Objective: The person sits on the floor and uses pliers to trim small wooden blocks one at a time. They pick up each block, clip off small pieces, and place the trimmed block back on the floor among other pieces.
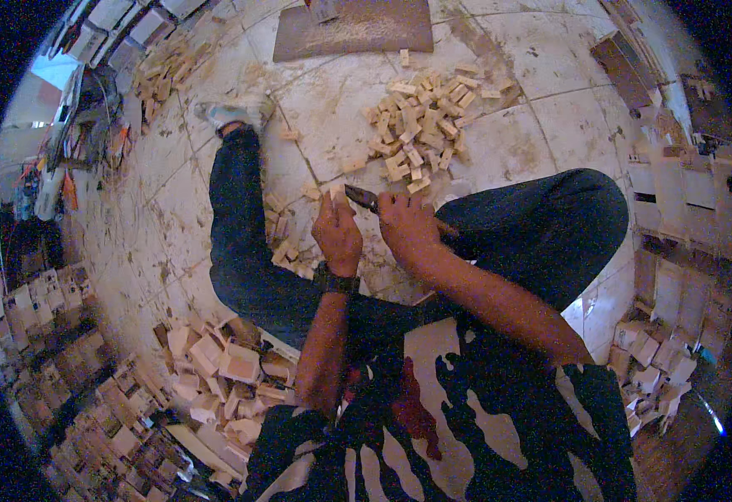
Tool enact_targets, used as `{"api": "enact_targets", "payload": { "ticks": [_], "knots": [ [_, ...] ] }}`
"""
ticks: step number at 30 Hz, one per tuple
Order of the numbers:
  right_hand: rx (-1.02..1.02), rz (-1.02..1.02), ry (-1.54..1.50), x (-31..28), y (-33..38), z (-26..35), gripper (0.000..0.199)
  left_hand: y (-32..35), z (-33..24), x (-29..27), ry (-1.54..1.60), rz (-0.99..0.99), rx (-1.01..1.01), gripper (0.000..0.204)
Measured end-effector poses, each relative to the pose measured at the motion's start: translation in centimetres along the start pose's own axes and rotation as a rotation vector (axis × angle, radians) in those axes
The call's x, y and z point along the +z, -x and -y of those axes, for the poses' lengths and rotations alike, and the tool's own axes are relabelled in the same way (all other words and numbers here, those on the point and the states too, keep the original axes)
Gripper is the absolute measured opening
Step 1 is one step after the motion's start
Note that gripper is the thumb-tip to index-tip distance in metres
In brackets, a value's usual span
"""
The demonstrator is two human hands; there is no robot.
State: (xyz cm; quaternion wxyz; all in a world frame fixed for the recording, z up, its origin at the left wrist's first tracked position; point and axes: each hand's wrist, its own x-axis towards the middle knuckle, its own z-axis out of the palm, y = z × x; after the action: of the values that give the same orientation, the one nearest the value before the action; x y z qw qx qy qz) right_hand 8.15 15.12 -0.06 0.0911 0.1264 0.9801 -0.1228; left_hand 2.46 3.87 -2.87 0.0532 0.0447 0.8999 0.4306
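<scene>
Between the fingers of my left hand [337,234] is a small pale wooden block [337,193], held upright. My right hand [408,227] is closed round a dark hand tool [361,197] that looks like pliers; its narrow end points left and meets or nearly meets the block. The exact kind of tool cannot be made out. Both hands are close together above the floor, between my bent legs. Just beyond them lies a loose pile of small wooden blocks [420,121].
Several stray blocks [285,251] lie beside my left leg. Larger wooden pieces [223,364] are heaped at lower left, with more [654,360] at lower right. A dusty brown mat [353,38] lies at the far side. Stacked wood [688,226] lines the right.
</scene>
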Motion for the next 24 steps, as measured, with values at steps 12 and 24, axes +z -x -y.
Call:
{"api": "enact_targets", "payload": {
  "ticks": [12, 24],
  "knots": [
    [0.016, -0.073, -0.005, -0.8, 0.5, 0.5, 0.021, -0.6, -0.4, -1.3, 1.363, 0.223, -0.590, 0.026],
    [-0.022, -0.036, 0.091, 0.5, 0.5, -0.2, 0.023, -1.0, 2.3, -1.1, 1.244, 0.334, -0.676, 0.027]
  ]
}}
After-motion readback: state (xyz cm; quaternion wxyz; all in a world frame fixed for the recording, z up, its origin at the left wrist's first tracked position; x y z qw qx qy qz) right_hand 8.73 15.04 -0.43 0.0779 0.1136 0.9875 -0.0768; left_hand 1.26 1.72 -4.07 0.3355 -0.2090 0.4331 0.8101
